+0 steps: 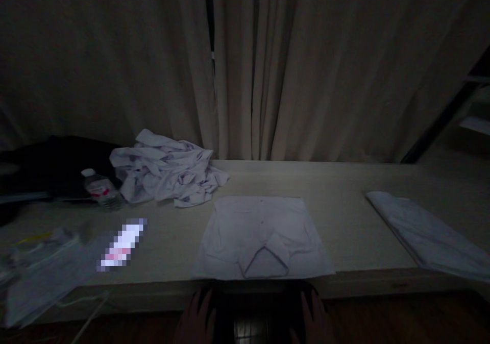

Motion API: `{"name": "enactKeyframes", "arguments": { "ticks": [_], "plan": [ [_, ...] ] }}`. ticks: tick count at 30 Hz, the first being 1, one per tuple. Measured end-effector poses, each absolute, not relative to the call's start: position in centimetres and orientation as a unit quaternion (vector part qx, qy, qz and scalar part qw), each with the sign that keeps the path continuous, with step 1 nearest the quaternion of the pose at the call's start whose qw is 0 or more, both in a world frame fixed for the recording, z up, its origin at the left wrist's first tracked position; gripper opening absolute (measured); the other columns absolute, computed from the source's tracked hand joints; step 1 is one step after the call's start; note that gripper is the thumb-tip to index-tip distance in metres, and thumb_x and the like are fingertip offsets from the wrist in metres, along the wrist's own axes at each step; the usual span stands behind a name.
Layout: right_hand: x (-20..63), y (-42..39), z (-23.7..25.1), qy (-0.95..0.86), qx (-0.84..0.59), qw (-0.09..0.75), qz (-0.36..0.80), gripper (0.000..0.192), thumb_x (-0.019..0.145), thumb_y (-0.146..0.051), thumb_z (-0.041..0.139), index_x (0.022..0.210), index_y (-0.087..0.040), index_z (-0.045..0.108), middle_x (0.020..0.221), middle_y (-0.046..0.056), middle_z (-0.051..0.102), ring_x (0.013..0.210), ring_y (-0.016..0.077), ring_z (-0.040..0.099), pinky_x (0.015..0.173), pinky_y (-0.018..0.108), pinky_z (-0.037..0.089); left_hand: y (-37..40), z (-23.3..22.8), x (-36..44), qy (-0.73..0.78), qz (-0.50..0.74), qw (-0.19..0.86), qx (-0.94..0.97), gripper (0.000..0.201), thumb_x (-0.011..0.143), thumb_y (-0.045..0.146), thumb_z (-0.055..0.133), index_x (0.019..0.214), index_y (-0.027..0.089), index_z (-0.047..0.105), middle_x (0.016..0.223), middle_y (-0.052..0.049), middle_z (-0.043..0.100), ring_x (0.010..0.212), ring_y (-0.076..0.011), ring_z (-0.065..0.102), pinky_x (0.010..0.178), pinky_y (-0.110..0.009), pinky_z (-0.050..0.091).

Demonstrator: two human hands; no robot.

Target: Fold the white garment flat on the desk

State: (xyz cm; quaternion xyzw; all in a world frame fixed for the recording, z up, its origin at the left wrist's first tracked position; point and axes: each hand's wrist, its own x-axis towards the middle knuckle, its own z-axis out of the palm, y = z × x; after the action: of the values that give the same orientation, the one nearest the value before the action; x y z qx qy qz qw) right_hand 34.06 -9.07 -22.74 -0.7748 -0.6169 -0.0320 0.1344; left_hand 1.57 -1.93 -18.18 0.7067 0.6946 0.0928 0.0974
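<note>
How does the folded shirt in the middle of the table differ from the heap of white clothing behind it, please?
The folded shirt lies flat and squared at the table's near edge, collar toward the camera; the heap of white clothing is crumpled and stands higher, by the curtain. The folded shirt looks smooth, the heap creased. Both look white.

I see a long pale table (pixel 356 231) running along the curtain. A folded white shirt (pixel 263 238) lies flat at its near edge, collar toward me. Behind it to the left sits a crumpled pile of white clothes (pixel 168 173), with a small water bottle (pixel 101 190) just beside it and dark fabric (pixel 49 165) farther left. Clear plastic bags (pixel 42 272) cover the left end; another folded garment (pixel 429 237) lies far right.
</note>
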Motion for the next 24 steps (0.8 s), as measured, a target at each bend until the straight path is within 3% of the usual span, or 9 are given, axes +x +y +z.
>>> {"name": "enactKeyframes", "arguments": {
  "ticks": [5,19,24],
  "plan": [
    [34.0,-9.9,-20.0,-0.617,-0.774,0.141,0.017,0.069,0.075,-0.039,0.050,0.137,-0.014,0.036,0.145,0.021,0.032,0.131,0.0366,0.036,0.100,0.052,0.039,-2.5,-16.4,2.1,0.687,0.111,0.109,0.710,0.050,0.089,0.037,0.025,0.128,0.017,0.048,0.135,-0.012,0.049,0.126,-0.0248,0.045,0.107,-0.041,0.037],
    [34.5,-11.4,-18.8,-0.642,-0.734,0.215,0.060,0.068,0.075,-0.030,0.051,0.139,-0.020,0.031,0.149,0.016,0.026,0.135,0.0337,0.030,0.105,0.052,0.035,-2.3,-13.2,4.8,0.716,0.103,0.162,0.671,0.048,0.088,0.045,0.028,0.121,0.019,0.051,0.129,-0.009,0.054,0.119,-0.0240,0.051,0.104,-0.041,0.038],
    [35.4,-12.2,-18.9,-0.648,-0.718,0.244,0.072,0.069,0.073,-0.026,0.052,0.139,-0.022,0.031,0.150,0.014,0.026,0.135,0.0339,0.030,0.104,0.054,0.037,-4.2,-12.9,3.3,0.760,0.181,0.206,0.589,0.044,0.089,0.041,0.028,0.111,0.015,0.055,0.115,-0.007,0.064,0.109,-0.0193,0.058,0.099,-0.032,0.043]
  ]
}}
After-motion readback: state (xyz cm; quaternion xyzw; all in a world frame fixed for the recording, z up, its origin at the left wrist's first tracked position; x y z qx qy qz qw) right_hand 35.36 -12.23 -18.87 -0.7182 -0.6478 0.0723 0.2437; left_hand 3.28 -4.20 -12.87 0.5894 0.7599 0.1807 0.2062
